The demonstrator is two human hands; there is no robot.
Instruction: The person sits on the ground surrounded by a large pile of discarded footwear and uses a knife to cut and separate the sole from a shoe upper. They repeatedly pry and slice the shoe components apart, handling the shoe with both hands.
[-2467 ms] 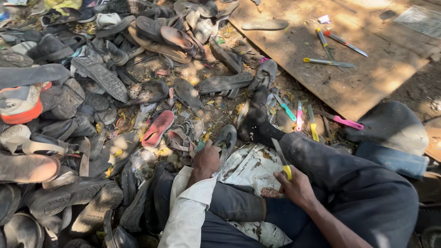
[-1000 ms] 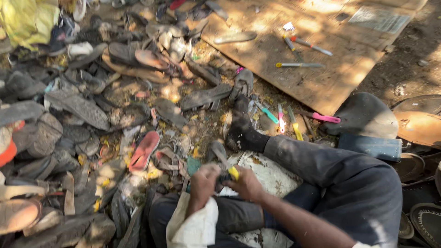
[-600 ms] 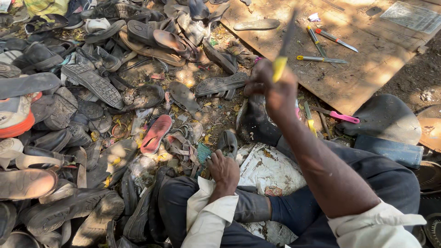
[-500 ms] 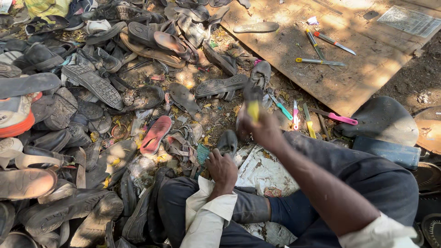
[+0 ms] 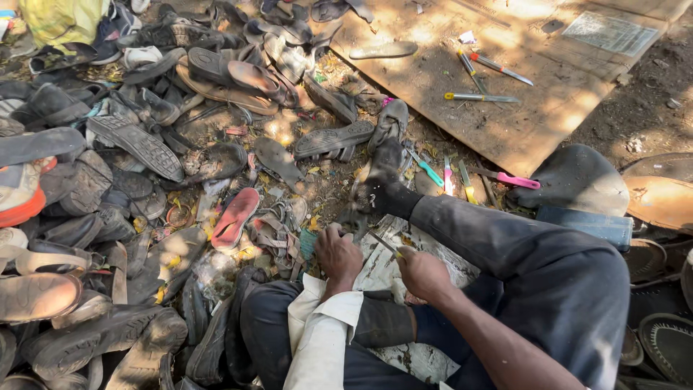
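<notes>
I sit on the ground with a battered white slab [image 5: 433,263] between my dark-trousered legs. My left hand [image 5: 338,254] rests at the slab's upper left edge with its fingers curled down; what lies under them is hidden. My right hand [image 5: 423,274] is closed round a yellow-handled knife [image 5: 385,244]. Its thin blade points up and left toward the left hand, just above the slab. The two hands are about a hand's width apart. My black-socked foot [image 5: 382,189] stretches out beyond the slab.
A heap of worn shoes, soles and sandals [image 5: 130,144] covers the ground to the left, among them a pink sandal [image 5: 234,217]. A wooden board [image 5: 520,123] at the upper right carries several hand tools [image 5: 480,97]. More coloured-handled tools [image 5: 447,173] lie by my foot. A dark cap [image 5: 577,180] sits on the right.
My right hand swung the knife up toward the board, then brought it down beside the left hand over the slab. The left hand stayed in place.
</notes>
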